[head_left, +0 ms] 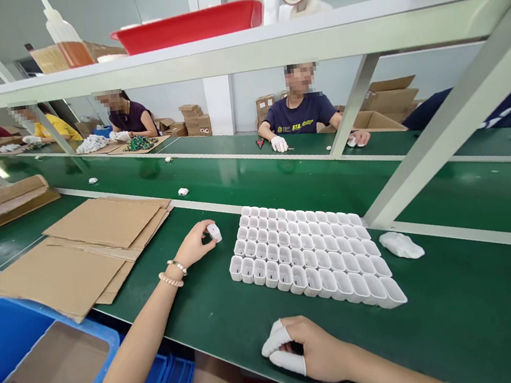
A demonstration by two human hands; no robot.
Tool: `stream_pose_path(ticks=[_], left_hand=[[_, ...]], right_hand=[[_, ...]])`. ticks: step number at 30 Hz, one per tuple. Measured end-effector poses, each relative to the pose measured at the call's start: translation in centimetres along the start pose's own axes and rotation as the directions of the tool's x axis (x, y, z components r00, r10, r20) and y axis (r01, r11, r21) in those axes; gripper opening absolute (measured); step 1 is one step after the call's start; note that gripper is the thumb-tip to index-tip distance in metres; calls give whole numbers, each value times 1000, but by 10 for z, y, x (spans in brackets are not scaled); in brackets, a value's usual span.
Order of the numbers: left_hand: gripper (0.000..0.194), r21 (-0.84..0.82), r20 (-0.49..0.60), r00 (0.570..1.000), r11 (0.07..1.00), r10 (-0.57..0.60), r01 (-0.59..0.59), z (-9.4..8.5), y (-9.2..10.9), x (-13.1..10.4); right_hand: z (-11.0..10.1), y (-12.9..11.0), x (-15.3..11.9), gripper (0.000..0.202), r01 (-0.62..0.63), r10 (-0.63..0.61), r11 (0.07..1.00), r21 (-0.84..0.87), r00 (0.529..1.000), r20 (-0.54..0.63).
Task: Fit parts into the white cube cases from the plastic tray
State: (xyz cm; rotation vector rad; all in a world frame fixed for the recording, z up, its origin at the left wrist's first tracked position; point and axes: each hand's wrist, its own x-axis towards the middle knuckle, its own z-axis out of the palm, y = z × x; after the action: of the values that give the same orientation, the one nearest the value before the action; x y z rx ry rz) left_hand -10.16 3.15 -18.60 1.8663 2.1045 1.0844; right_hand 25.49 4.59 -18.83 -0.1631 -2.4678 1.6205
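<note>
At the left of the cup rows, my left hand (pixel 195 242) pinches a small white plastic piece (pixel 214 232) between thumb and fingers. Its visible face has a tiny dark mark. Rows of white plastic cups (pixel 309 250) stand close together, open side up, on the green table; several show a dark slot inside. My right hand (pixel 309 347) is near the front edge, below the rows and apart from them. White finger cots cover its thumb and fingertips, which are closed together; anything between them is hidden.
Cardboard sheets (pixel 102 229) lie at left, above a blue bin (pixel 110 340). A crumpled white bundle (pixel 402 245) sits right of the cups, near a slanted shelf post (pixel 441 112). Small white parts (pixel 183 191) rest on the green strip beyond. Co-workers (pixel 301 111) sit across.
</note>
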Motion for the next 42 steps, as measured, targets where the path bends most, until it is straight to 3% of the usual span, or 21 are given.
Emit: stream_pose_path(ticks=[6,15,28,33,38,42], left_hand=[[41,28,4,1000,999,-20,20,5,3,0],[52,-9,-182,983,1000,-22,21,-7,6,0],[46,-7,-269,957,994,105,-111,-5,4,1],[42,-105,-216,974,991,62,-87,-4,2,0],[52,72,-46,999,997,25,-22,0,-5,-1],[49,134,-6,1000,991,-3,4,5,-10,-1]], right_hand=[[0,1,1,18,14,-14,1000,-16,1000,9],[-1,1,1,23,-12,12,1000,12,1000,3],[1,0,0,26,-3,3,1000,14,1000,-9],[0,1,1,31,-3,3,1000,9,1000,6],[1,2,0,29,-5,5,1000,-15,1000,1],[2,4,0,27,3,-3,999,-36,1000,-4]])
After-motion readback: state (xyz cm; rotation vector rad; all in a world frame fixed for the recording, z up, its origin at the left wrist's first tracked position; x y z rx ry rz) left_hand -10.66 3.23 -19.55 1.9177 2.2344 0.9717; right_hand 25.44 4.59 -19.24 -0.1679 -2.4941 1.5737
